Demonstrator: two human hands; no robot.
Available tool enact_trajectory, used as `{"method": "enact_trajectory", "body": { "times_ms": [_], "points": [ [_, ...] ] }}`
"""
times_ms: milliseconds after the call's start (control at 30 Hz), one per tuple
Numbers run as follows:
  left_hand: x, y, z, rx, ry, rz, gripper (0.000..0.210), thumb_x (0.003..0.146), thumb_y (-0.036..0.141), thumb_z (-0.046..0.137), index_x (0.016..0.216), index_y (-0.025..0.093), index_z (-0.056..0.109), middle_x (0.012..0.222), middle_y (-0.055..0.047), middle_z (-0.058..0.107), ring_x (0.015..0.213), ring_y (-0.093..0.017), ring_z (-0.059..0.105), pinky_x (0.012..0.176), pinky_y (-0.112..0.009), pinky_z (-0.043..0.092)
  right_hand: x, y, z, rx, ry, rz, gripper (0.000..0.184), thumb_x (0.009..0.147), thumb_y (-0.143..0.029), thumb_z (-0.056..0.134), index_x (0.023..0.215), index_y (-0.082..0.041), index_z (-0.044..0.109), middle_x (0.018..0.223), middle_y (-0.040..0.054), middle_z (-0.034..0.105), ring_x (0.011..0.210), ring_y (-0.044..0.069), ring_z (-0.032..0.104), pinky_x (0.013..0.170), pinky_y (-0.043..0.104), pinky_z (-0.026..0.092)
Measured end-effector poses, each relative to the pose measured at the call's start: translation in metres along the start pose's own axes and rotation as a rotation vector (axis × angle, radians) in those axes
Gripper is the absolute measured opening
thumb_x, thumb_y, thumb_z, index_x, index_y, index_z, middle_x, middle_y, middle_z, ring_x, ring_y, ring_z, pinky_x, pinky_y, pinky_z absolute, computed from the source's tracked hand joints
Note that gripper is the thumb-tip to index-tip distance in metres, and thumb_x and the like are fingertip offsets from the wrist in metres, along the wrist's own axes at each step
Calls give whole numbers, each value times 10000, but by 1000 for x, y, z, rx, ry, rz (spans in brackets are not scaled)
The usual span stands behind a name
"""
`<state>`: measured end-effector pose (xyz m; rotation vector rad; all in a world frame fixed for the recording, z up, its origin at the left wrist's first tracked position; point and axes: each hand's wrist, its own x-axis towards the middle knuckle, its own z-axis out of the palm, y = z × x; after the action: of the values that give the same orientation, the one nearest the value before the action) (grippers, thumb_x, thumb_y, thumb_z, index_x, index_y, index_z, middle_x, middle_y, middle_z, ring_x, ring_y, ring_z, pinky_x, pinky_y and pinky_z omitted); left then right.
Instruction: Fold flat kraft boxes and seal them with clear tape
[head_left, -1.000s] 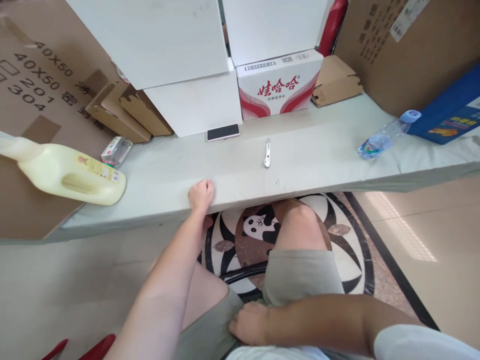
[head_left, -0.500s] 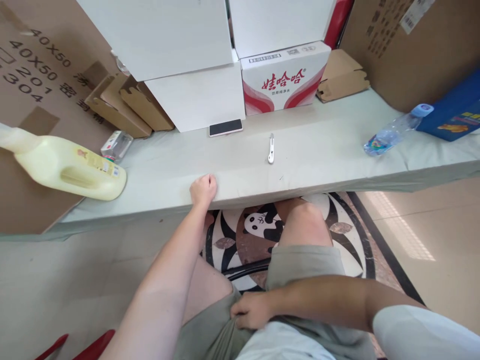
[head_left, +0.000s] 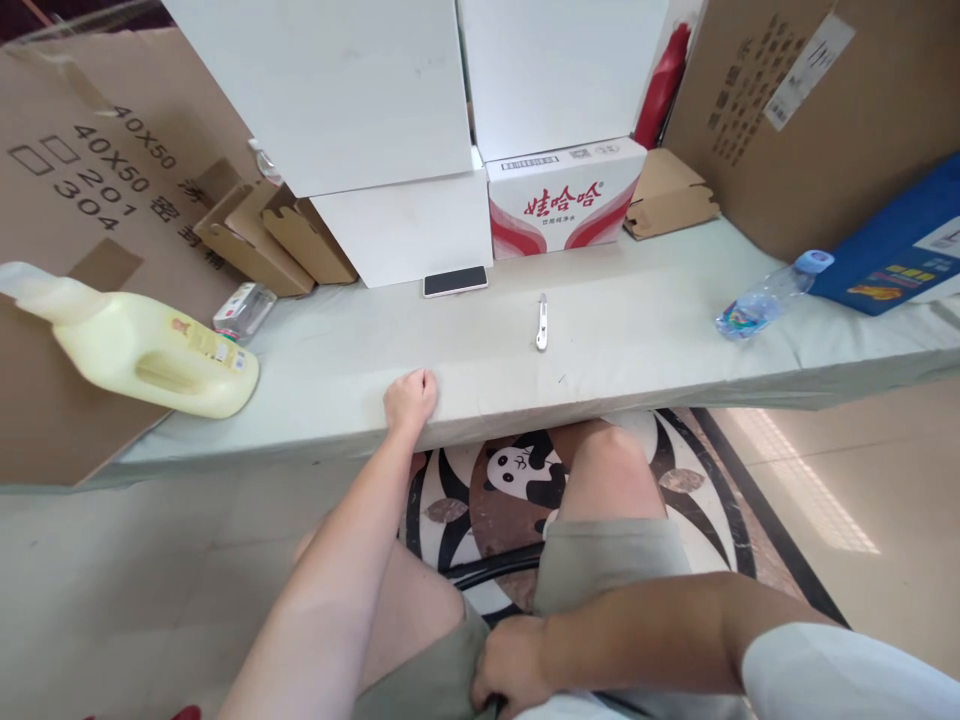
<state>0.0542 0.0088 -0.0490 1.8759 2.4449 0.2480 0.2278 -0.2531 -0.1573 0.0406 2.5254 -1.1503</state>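
Note:
My left hand [head_left: 411, 400] rests as a closed fist on the front edge of the cloth-covered table [head_left: 480, 350]. Nothing shows in it. Down in my lap, my right hand [head_left: 516, 660] is curled between the legs of the grey-green shorts [head_left: 607, 550]; something dark shows by its fingertips, and what it grips is hidden. Beyond the left fist lies a small white utility knife [head_left: 541, 323], touched by neither hand. A phone [head_left: 455, 281] with a dark face lies against the white boxes [head_left: 409, 225].
On the left, a pale yellow jug [head_left: 154, 350] lies on its side before a large carton [head_left: 45, 190]. A red-and-white box [head_left: 566, 200] stands at the back. On the right are a clear plastic bottle [head_left: 769, 298], a blue container [head_left: 892, 245] and another carton [head_left: 780, 150].
The view has tilted up, so the table and its things sit lower in it. My right hand has shifted lower in my lap. My left fist stays at the table edge.

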Motion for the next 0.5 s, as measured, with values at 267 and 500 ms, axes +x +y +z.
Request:
{"method": "enact_trajectory", "body": {
  "times_ms": [267, 500],
  "points": [
    [-2, 0, -2, -13, -4, 8, 451, 983, 361, 319, 820, 213, 713, 936, -119, 756, 837, -262, 659, 666, -338, 344, 9, -8, 13, -59, 72, 107, 246, 694, -344, 675, 936, -304, 692, 981, -3, 795, 832, 249, 757, 376, 276, 262],
    [0, 0, -1, -12, -8, 5, 445, 981, 366, 324, 797, 215, 700, 902, -114, 748, 805, -263, 649, 653, -340, 333, -14, -1, 16, -9, 236, 92, 139, 757, -338, 643, 821, -220, 676, 836, 53, 746, 604, 219, 670, 393, 279, 256]
  ]
}}
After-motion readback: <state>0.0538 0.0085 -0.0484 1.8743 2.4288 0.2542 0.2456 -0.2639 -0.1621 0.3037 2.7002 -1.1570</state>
